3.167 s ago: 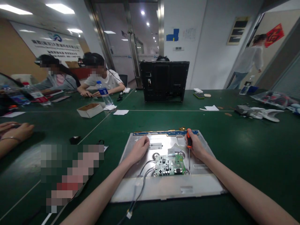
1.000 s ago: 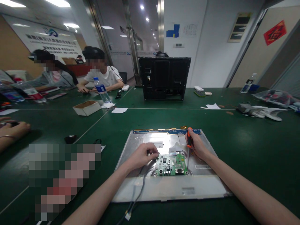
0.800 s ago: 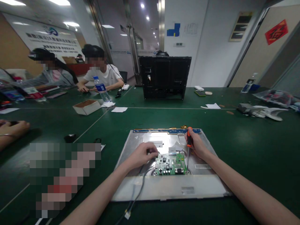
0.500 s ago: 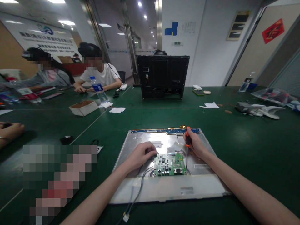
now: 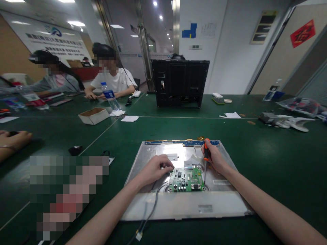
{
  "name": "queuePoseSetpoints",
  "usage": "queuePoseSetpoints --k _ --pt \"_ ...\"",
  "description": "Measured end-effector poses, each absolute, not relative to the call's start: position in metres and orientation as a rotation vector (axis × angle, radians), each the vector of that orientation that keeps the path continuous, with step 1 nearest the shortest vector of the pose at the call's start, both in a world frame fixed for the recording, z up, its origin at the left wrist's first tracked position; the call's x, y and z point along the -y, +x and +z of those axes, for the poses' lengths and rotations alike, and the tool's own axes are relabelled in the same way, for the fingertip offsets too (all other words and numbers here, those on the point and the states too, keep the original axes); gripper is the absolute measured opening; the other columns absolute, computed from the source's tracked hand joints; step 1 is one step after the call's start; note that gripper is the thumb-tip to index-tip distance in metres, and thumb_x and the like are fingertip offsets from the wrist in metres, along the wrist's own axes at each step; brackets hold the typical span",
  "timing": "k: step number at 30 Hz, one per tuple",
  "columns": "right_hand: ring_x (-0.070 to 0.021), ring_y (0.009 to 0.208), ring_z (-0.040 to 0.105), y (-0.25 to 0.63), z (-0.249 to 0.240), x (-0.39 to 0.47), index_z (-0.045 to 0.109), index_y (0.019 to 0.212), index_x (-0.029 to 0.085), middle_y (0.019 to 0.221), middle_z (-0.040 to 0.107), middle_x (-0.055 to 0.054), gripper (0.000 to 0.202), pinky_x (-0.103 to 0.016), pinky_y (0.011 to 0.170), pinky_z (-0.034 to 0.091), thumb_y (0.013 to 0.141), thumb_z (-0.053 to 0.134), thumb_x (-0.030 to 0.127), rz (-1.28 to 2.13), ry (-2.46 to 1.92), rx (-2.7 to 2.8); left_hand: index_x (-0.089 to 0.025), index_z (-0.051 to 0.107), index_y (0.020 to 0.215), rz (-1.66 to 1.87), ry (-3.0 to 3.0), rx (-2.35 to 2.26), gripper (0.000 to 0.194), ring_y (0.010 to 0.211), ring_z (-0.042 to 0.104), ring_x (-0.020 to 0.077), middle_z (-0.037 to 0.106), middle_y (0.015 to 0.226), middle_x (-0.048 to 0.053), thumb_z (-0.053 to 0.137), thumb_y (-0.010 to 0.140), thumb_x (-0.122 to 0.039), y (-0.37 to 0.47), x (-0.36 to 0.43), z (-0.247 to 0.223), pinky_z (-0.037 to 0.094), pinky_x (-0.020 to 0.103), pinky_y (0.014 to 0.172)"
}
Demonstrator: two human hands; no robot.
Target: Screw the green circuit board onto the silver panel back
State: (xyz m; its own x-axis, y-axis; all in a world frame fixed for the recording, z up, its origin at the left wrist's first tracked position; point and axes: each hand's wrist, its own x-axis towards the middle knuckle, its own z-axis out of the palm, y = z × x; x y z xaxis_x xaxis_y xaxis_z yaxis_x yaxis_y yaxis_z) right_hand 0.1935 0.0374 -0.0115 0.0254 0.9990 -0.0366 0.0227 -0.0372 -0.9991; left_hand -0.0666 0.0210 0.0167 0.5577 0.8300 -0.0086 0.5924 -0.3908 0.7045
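A green circuit board [image 5: 187, 179] lies on the bare metal back of a flat display panel [image 5: 176, 206]. My left hand [image 5: 159, 167] is closed at the board's upper left corner, thumb and fingertips pinching there. Wrapped round the orange and black handle of a screwdriver [image 5: 206, 153] is my right hand [image 5: 214, 157]. The screwdriver stands nearly upright, its tip down at the board's right edge by the connector. Grey cables [image 5: 155, 204] run from the board's left side over the panel's front edge, ending in a small white plug [image 5: 139, 235].
A black monitor housing [image 5: 180, 83] stands across the green table [image 5: 276, 160]. An open small box [image 5: 94, 116], a water bottle [image 5: 110, 97] and paper lie to the left. White and grey parts [image 5: 286, 121] lie right. Two people sit at far left; another person's hand [image 5: 15, 141] shows nearer.
The whole view has shifted slightly. My left thumb has moved a little apart from the curled fingers. The screwdriver stays at the board's right edge.
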Motion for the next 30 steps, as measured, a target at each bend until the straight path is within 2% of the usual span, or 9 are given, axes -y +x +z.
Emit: queuePoseSetpoints --k 6,14,23,26,28,30 --pt "-0.0109 0.040 0.031 0.194 -0.012 -0.038 0.050 0.054 0.022 0.046 0.038 0.005 0.056 -0.025 0.040 0.017 0.076 0.039 0.072 1.202 -1.269 1.192 -0.018 0.069 0.081 0.472 2.105 -1.160 0.016 0.076 0.055 0.0164 0.063 0.083 0.003 0.057 0.085 -0.027 -0.069 -0.023 0.013 0.043 0.029 0.071" --pt "-0.0097 0.038 0.029 0.193 -0.012 -0.038 0.049 0.054 0.022 0.044 0.038 0.005 0.056 -0.024 0.038 0.018 0.075 0.041 0.073 1.197 -1.257 1.184 -0.017 0.069 0.078 0.467 2.109 -1.161 0.010 0.075 0.056 0.0159 0.063 0.081 0.003 0.060 0.081 -0.019 -0.068 -0.023 0.013 0.043 0.028 0.069" --pt "-0.0076 0.033 0.020 0.196 0.002 -0.043 0.042 0.057 0.023 0.040 0.031 0.007 0.056 -0.023 0.033 0.013 0.075 0.038 0.076 1.203 -1.182 1.123 -0.018 0.068 0.078 0.460 2.084 -1.156 0.014 0.076 0.055 0.0162 0.063 0.082 0.003 0.058 0.083 -0.026 -0.069 -0.024 0.012 0.043 0.028 0.070" --pt "-0.0074 0.036 0.028 0.185 0.020 -0.041 0.045 0.065 0.023 0.046 0.038 0.006 0.050 -0.021 0.033 0.021 0.073 0.048 0.071 1.166 -1.095 1.150 -0.017 0.067 0.079 0.459 2.074 -1.178 0.011 0.075 0.055 0.0160 0.064 0.082 0.003 0.059 0.081 -0.025 -0.069 -0.024 0.011 0.042 0.027 0.069" --pt "-0.0077 0.040 0.035 0.168 0.030 -0.039 0.048 0.073 0.022 0.053 0.045 0.006 0.043 -0.021 0.035 0.028 0.068 0.063 0.062 1.159 -1.021 1.198 -0.017 0.067 0.078 0.466 2.069 -1.189 0.011 0.075 0.055 0.0160 0.064 0.082 0.003 0.060 0.080 -0.025 -0.069 -0.024 0.011 0.042 0.027 0.069" --pt "-0.0083 0.042 0.038 0.145 0.036 -0.039 0.050 0.077 0.022 0.054 0.046 0.007 0.041 -0.021 0.036 0.032 0.066 0.068 0.057 1.156 -0.956 1.252 -0.017 0.067 0.077 0.470 2.070 -1.186 0.011 0.074 0.055 0.0159 0.063 0.080 0.003 0.060 0.079 -0.025 -0.069 -0.024 0.011 0.042 0.027 0.069"
